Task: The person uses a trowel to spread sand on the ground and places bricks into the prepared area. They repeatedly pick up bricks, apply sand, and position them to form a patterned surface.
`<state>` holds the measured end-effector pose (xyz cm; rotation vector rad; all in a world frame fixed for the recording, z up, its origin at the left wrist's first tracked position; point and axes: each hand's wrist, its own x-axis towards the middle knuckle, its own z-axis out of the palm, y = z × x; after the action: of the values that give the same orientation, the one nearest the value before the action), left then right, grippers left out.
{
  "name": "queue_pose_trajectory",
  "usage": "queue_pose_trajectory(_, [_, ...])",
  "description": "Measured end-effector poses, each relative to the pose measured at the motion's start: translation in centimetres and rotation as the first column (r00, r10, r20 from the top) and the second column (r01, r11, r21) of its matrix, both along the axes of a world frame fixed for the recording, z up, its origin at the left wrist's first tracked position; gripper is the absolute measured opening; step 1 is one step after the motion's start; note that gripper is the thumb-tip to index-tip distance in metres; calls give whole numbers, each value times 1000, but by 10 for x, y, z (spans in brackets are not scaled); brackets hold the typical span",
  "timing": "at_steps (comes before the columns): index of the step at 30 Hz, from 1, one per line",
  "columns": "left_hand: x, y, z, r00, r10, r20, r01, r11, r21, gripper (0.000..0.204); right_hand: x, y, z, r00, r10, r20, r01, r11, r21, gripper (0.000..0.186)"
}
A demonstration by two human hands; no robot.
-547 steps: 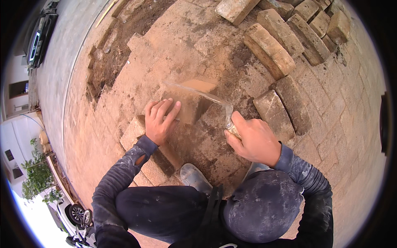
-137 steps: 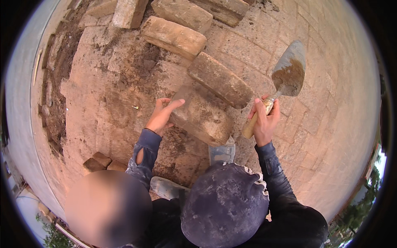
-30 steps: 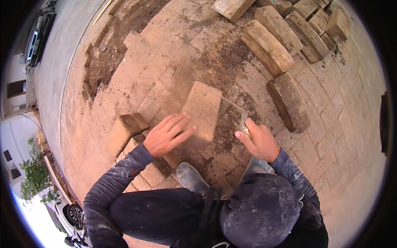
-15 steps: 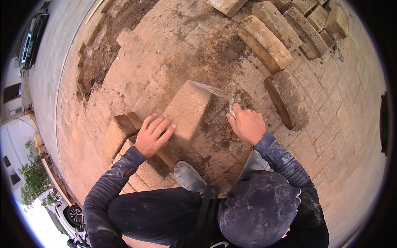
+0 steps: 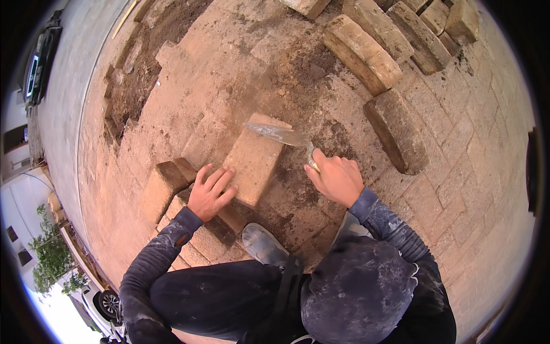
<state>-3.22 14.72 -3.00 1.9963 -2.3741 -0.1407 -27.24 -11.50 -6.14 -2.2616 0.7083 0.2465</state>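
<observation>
A tan, dusty paving brick [image 5: 252, 166] lies in front of me on the sandy ground, its long side slanting away from me. My left hand [image 5: 211, 194] is at its left edge, fingers spread and fingertips against the edge; the thumb side is nearest the brick. In my right hand [image 5: 338, 179] is the handle of a pointed metal trowel [image 5: 281, 135]. The trowel's blade lies across the far end of the brick, its tip pointing left. Dark loose soil [image 5: 292, 189] shows between the brick and my right hand.
Several loose bricks [image 5: 364, 54] stand at the far right, with one dark brick [image 5: 396, 132] nearer. More bricks [image 5: 166, 186] are beside my left forearm. A dug strip of soil [image 5: 143, 69] runs along the far left. My shoe [image 5: 262, 242] is close behind the brick.
The trowel has moved left, from the brick's far right corner to across its far end. My right hand has shifted slightly left; the brick's near end sits a little closer to me.
</observation>
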Motion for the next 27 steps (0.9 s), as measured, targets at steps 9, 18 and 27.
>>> queue_pose_trajectory(9, [4, 0, 2, 996, 24, 82, -27, 999, 31, 24, 30, -36, -11, 993, 113, -29, -114, 993, -34, 36])
queue_pose_trajectory(18, [11, 8, -5, 996, 11, 93, -15, 999, 49, 27, 22, -17, -13, 997, 48, -55, -41, 991, 131, 43])
queue_pose_trajectory(27, [10, -3, 6, 995, -17, 94, 13, 999, 34, 42, 17, -27, -21, 989, -8, -149, 58, 940, 337, 46])
